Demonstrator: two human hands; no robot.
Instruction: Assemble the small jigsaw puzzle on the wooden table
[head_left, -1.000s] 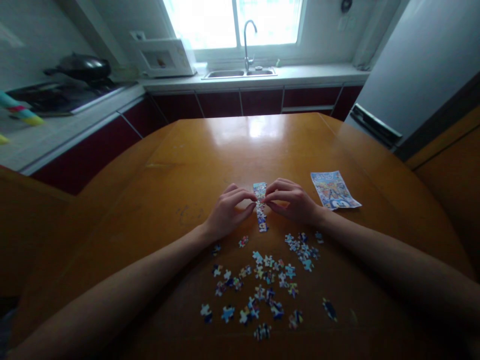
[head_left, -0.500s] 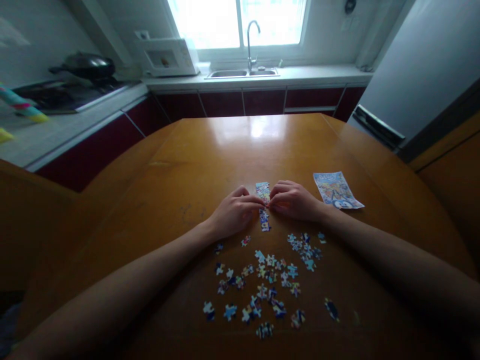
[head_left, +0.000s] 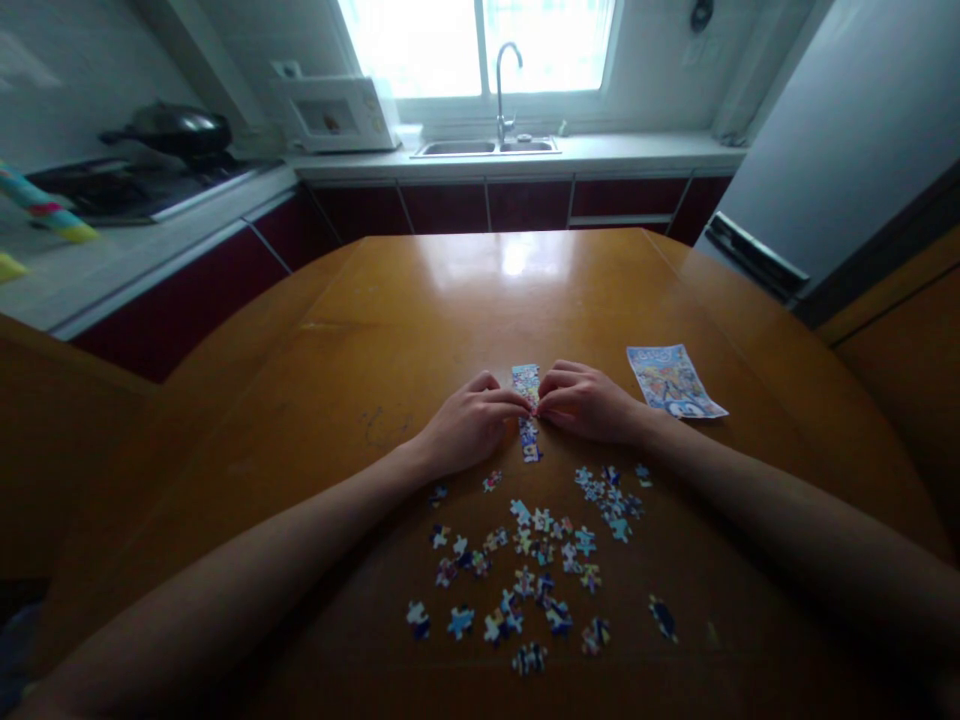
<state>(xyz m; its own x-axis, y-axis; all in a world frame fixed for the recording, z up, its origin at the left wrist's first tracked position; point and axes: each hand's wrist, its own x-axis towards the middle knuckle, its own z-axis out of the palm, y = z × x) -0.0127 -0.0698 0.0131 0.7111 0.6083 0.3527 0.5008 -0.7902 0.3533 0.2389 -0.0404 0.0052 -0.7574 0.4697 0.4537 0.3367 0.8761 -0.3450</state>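
Note:
A narrow strip of joined jigsaw puzzle pieces point(head_left: 529, 445) lies upright in my view on the wooden table, between my two hands. From the left, my left hand point(head_left: 476, 420) reaches in with its fingertips closed at the middle of the strip. My right hand point(head_left: 583, 398) meets it from the other side, thumb and forefinger pinched. A small reddish puzzle piece point(head_left: 534, 408) sits at their fingertips, mostly covered by the fingers. Nearest to my left hand is a loose pink-and-white puzzle piece point(head_left: 492, 482).
Several loose puzzle pieces point(head_left: 523, 580) are spread over the near part of the table point(head_left: 420, 290). A printed picture sheet point(head_left: 671, 380) lies beyond my right forearm. Behind the table are a sink point(head_left: 457, 148), a microwave point(head_left: 334, 115) and a wok point(head_left: 180, 130) on the stove.
Both hands stay at the middle of the strip, with only a very slight shift of the fingers. The loose pieces and the sheet lie as before.

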